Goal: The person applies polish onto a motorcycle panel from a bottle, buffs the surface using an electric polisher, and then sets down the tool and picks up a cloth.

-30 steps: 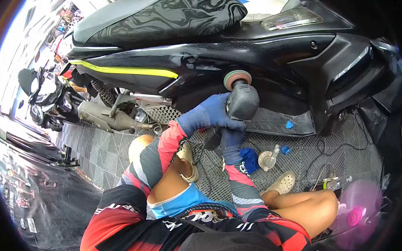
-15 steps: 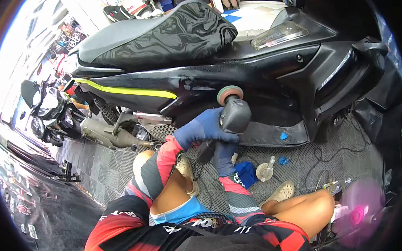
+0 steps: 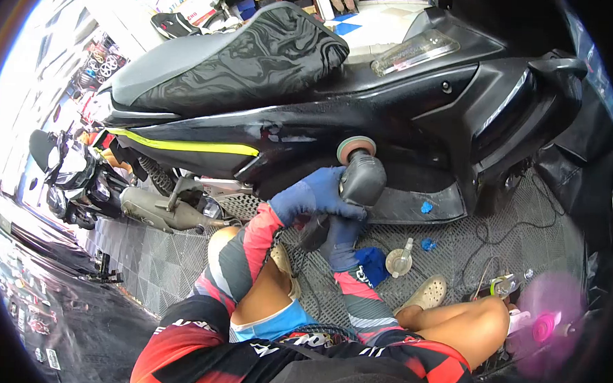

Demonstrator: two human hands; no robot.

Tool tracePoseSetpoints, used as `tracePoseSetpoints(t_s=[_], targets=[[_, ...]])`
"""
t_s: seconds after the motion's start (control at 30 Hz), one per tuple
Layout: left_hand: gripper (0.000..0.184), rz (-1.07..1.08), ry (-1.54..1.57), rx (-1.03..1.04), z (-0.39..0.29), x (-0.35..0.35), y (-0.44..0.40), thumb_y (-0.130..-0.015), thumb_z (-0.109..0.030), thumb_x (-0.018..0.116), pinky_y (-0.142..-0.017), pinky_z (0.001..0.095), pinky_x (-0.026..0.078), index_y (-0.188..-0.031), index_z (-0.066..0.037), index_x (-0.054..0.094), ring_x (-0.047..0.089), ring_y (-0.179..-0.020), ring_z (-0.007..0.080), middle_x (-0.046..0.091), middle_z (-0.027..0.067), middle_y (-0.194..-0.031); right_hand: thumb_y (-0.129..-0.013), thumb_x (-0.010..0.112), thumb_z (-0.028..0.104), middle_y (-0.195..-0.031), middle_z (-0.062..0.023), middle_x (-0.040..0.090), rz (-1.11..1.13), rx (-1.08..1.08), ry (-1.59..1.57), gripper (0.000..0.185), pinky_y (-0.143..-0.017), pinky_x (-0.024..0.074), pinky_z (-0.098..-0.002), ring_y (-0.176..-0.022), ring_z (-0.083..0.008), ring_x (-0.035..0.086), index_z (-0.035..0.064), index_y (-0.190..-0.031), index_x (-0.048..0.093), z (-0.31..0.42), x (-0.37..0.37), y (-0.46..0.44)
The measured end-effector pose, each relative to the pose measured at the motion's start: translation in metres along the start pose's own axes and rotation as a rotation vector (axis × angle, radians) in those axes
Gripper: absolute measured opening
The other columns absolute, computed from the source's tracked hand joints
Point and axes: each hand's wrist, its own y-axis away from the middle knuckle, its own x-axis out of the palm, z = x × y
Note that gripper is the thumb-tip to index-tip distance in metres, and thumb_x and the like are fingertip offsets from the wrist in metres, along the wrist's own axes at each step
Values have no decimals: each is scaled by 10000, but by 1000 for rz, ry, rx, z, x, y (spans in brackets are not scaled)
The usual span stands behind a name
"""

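A black polisher (image 3: pixel 364 180) has its round pad (image 3: pixel 355 147) against the dark side panel of a scooter (image 3: pixel 310 116). My left hand (image 3: pixel 314 194), in a blue glove, is wrapped round the polisher's body from the left. Below it my right hand (image 3: pixel 340 241), also gloved in blue, closes round the tool's lower part; its fingers are partly hidden. A yellow-green strip (image 3: pixel 185 146) runs along the panel on the left. Pale smears show on the panel left of the pad.
On the grey mat stand a clear bottle in a round holder (image 3: pixel 399 261), a blue cloth (image 3: pixel 372 264) and a blue crumpled piece (image 3: pixel 428 245). A cable (image 3: pixel 479 233) lies at right, near a spinning pink fan (image 3: pixel 543 326). An exhaust (image 3: pixel 152 209) juts out at left.
The view has shifted, so the scooter sits lower and further left. Against the panel, the polisher pad has moved slightly to the right. Both hands keep their hold.
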Motion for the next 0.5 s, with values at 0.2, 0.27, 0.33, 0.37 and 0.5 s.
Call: tracePoseSetpoints(t_s=[0.2,0.27,0.33,0.37,0.5], targets=[[735,5,48,55,3,12,-18,-688,-359,913,-987,357,506,-1266,-12,620,667,-1088,215,712,133,-1173,-920,662,268,-1237,-143,613,-129,-36,127,396,-1003,452,-427,-1143,-268,591,19,-1219,593,10,-5,-12],[726,6,24,13,0,7,-8,-679,-316,926,-993,352,506,-1269,-23,621,661,-1084,188,711,110,-1183,-957,597,272,-1309,-155,597,-73,-56,181,422,-1052,435,-422,-1240,-298,559,37,-1307,568,28,-2,-9],[735,-11,-1,2,6,0,2,-671,-320,929,-997,360,507,-1270,-28,621,661,-1095,192,707,104,-1195,-971,565,269,-1275,-165,622,-71,-75,242,389,-1050,436,-423,-1222,-318,571,47,-1289,591,33,10,-2],[735,-2,-3,-8,9,-2,7,-671,-320,929,-997,360,507,-1270,-28,621,661,-1095,192,707,104,-1195,-946,604,287,-1252,-157,625,-40,-21,151,408,-1033,447,-425,-1201,-311,582,50,-1278,589,34,17,-1],[865,-51,44,-63,11,-12,33,-621,-464,924,-994,389,511,-1297,-33,601,678,-1103,268,699,155,-1209,-920,639,294,-1224,-146,634,56,53,58,418,-1004,464,-426,-1172,-297,600,53,-1259,594,40,33,8]])
